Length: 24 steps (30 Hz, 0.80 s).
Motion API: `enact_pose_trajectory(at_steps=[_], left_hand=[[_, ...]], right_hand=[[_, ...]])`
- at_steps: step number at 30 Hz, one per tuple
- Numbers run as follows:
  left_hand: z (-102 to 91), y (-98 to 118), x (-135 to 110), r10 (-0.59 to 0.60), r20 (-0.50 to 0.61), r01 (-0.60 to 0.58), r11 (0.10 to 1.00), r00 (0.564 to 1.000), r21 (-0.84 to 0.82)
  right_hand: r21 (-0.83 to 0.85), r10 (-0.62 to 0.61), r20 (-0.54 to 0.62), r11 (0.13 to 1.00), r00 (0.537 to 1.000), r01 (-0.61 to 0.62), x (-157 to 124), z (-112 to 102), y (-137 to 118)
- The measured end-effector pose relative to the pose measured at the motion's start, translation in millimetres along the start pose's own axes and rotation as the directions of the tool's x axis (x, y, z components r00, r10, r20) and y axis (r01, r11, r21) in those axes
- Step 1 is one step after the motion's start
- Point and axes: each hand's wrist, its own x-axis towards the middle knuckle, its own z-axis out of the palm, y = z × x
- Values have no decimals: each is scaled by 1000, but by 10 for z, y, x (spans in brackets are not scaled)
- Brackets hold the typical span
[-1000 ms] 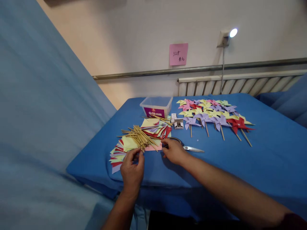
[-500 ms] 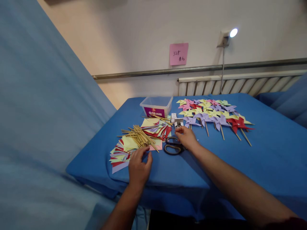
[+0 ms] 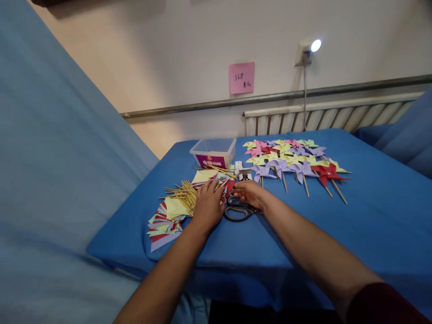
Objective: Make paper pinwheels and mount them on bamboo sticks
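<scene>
My left hand (image 3: 209, 204) lies over the near pile of cut coloured paper (image 3: 203, 176), fingers stretched forward with small gaps between them. My right hand (image 3: 250, 192) is just across from it, above the black-handled scissors (image 3: 238, 213). Its fingertips are bent together beside the paper's right edge; what they pinch, if anything, is too small to make out. A bundle of thin wooden sticks (image 3: 184, 194) is left of my left hand, partly on a fanned stack of paper (image 3: 165, 227). Behind my right hand stands a small open box (image 3: 245, 173) with dark bits inside.
Several finished paper pinwheels (image 3: 281, 166) on sticks lie in rows at the back right. A clear plastic tub (image 3: 214, 155) with a purple label stands at the back. Blue cloth covers the table (image 3: 324, 243); a blue curtain (image 3: 67, 157) hangs at left.
My left hand has moved forward and right, from the sticks' near end onto the paper pile. My right hand has shifted from the small box toward that pile. The view has turned slightly right.
</scene>
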Motion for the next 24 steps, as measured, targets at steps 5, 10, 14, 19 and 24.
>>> enact_pose_trajectory(at_steps=[5,10,14,19,24], left_hand=[[15,-38,130,22,24,-22,1000,999,23],[38,-47,160,14,35,-17,997,999,70],[71,-44,147,-13,6,12,998,1000,61],[138,-88,160,-50,-24,51,998,998,29],[204,-131,170,-73,-62,71,997,995,-31]], right_hand=[[-68,-82,58,994,995,86,48,-105,8],[-382,-240,-62,902,969,199,39,-103,80],[-664,-336,-60,717,940,214,-70,-78,130],[-848,-316,-31,510,948,142,-148,-64,108],[-914,-286,-63,401,956,59,-11,2,84]])
